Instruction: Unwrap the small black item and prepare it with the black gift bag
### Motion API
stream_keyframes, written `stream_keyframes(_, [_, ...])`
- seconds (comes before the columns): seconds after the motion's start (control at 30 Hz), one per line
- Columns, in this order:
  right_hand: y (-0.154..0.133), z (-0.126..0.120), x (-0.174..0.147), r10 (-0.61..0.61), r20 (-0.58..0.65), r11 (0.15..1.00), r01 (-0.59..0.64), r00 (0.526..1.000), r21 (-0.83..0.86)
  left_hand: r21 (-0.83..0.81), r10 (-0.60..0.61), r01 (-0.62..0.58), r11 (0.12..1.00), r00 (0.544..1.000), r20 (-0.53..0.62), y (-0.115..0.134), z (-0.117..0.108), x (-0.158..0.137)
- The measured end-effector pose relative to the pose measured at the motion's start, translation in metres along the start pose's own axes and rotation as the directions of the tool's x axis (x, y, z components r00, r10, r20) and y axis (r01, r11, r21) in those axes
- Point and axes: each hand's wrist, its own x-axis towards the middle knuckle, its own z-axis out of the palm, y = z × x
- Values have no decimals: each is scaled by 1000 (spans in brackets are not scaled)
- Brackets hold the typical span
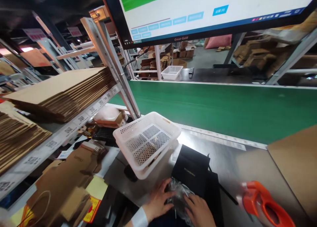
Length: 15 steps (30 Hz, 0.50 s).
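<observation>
Warehouse shelving on the left is carrying flattened cartons [59, 88]; I am reading rightward. White basket [146, 141] is sitting on the steel bench [230, 161]. At the bench's near edge, my left hand [158, 200] and right hand [199, 210] are both curling onto a clear plastic bag [179, 194], lying between them, equally near each. Black bag [192, 169] is lying just beyond. Orange tape dispenser [266, 205] is resting at the near right.

Left hand [158, 200] and right hand [199, 210] grip a clear plastic bag [178, 195] on a black pouch [192, 169]; white basket [146, 141] just beside.
</observation>
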Motion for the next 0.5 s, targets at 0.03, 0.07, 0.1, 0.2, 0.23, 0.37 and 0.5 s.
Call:
stream_keyframes(0.03, [3, 3, 0, 31, 40, 999, -31, 999, 21, 56, 24, -24, 998, 1000, 4, 3, -1, 6])
stream_keyframes(0.07, [6, 5, 1, 62, 76, 997, -65, 995, 39, 97, 51, -50, 994, 999, -5, 6, 0, 12])
stream_keyframes(0.1, [8, 6, 2, 91, 107, 994, -97, 990, 51, 124, 78, -74, 990, 997, -22, 8, 0, 17])
stream_keyframes(0.2, [8, 4, 6, 133, 140, 989, -140, 981, 39, 142, 124, -114, 983, 990, -64, 8, 6, 27])
stream_keyframes(0.23, [6, 2, 5, 124, 124, 991, -129, 984, 32, 126, 119, -109, 986, 990, -75, 6, 8, 28])
stream_keyframes(0.37, [2, -6, -14, 193, -16, 975, -190, 981, 118, -103, 24, -41, 994, 988, -154, -7, 11, 20])
stream_keyframes(0.5, [11, -16, -36, 723, 31, 571, -622, 690, 536, -534, -192, 29, 845, 949, -252, -13, 0, 24])
